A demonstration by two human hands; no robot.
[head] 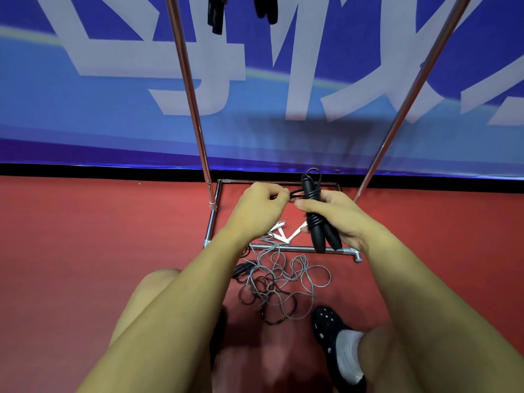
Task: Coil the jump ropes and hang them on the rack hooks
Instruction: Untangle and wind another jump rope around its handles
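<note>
My right hand (337, 219) grips a black jump rope (316, 222) by its two handles, with cord wound round them and a small loop sticking up at the top. My left hand (259, 208) pinches the free end of that black cord just left of the handles. On the red floor below lies a tangle of grey and dark ropes (283, 285), with white handles (286, 232) near the rack base. The rack's two chrome uprights (188, 89) rise on either side. Black rope bundles (217, 15) hang at the top edge.
The rack's chrome base frame (300, 249) lies on the floor under my hands. A blue banner wall (85, 114) with white lettering stands behind it. My black shoe and white sock (337, 344) are at the lower right, my knee at the lower left.
</note>
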